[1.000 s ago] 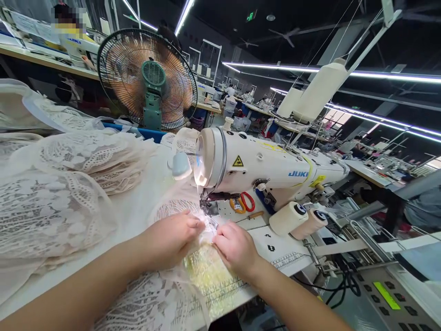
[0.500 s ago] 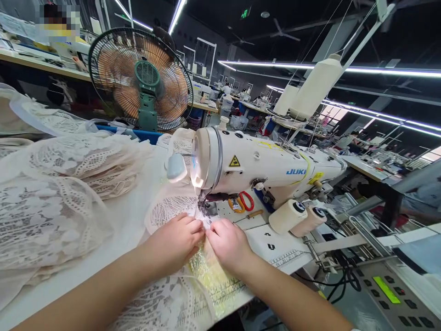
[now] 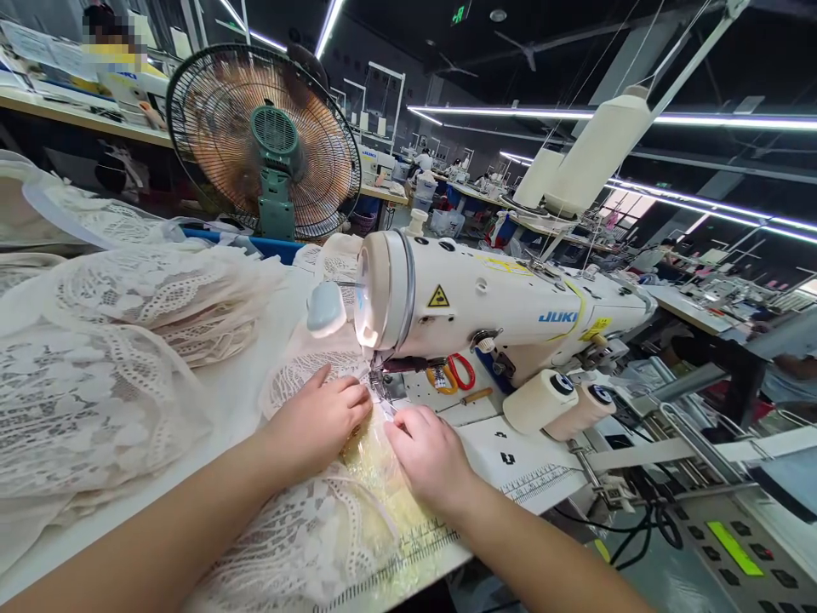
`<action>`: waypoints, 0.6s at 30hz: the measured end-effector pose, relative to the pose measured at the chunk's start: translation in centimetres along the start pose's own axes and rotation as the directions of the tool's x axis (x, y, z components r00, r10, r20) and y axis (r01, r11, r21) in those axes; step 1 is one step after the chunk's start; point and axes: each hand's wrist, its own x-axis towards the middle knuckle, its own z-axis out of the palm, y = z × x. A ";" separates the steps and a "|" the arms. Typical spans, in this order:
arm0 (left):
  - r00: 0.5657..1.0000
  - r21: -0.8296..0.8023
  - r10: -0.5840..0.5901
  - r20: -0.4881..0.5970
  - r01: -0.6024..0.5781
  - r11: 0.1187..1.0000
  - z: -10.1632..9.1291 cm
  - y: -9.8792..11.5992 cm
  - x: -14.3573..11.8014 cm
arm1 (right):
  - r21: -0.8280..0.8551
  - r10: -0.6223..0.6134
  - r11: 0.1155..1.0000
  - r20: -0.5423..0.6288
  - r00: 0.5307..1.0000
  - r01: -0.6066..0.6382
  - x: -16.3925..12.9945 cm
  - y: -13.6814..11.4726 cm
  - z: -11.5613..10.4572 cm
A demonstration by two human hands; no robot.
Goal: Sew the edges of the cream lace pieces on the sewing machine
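A pale lace piece (image 3: pixel 290 387) lies under the presser foot (image 3: pixel 381 385) of a white sewing machine (image 3: pixel 472 285). My left hand (image 3: pixel 322 421) rests on this lace just left of the foot, its fingers spread and one pointing up. In front of the foot, my right hand (image 3: pixel 425 451) is closed, thumb against fingers, at the end of a narrow white strip (image 3: pixel 386 410) that runs to the foot. Between the hands shows shiny yellowish film (image 3: pixel 376 468) on the table. Another lace part (image 3: pixel 299 541) hangs toward the front edge, below my left forearm.
Lace pieces (image 3: pixel 95 409) are piled on the left. Red-handled scissors (image 3: pixel 460 372) and thread cones (image 3: pixel 539 404) lie right of the needle area. A large fan (image 3: pixel 274 140) stands behind. A control box (image 3: pixel 734 545) is at lower right. A person (image 3: pixel 115 51) sits at the back left.
My left hand has moved left, away from my right hand, and its fingers have spread. My right hand has shifted slightly right and stays closed. The lace has moved slightly left.
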 end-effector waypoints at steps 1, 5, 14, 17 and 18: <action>1.000 0.007 -0.009 -0.002 0.009 1.000 0.1 -0.1 0.1 | 0.009 0.003 1.000 0.016 1.000 -0.003 0.0 0.0 0.0; 0.998 0.048 -0.046 -0.042 0.048 0.998 0.3 -0.3 0.2 | 0.028 0.013 1.000 0.060 0.998 -0.014 -0.2 0.1 0.1; 0.983 0.035 -0.165 -0.081 0.169 0.985 0.6 -0.5 0.5 | 0.052 0.027 0.998 0.053 0.998 -0.029 -0.3 0.0 0.2; 0.981 0.037 -0.146 -0.130 0.152 0.988 0.1 -0.6 0.4 | 0.116 0.051 0.992 0.067 0.996 -0.059 -0.2 0.3 -0.2; 0.982 0.009 -0.121 -0.148 0.123 0.992 -0.2 -0.6 0.3 | 0.156 0.062 0.985 0.053 0.997 -0.069 -0.2 0.4 -0.5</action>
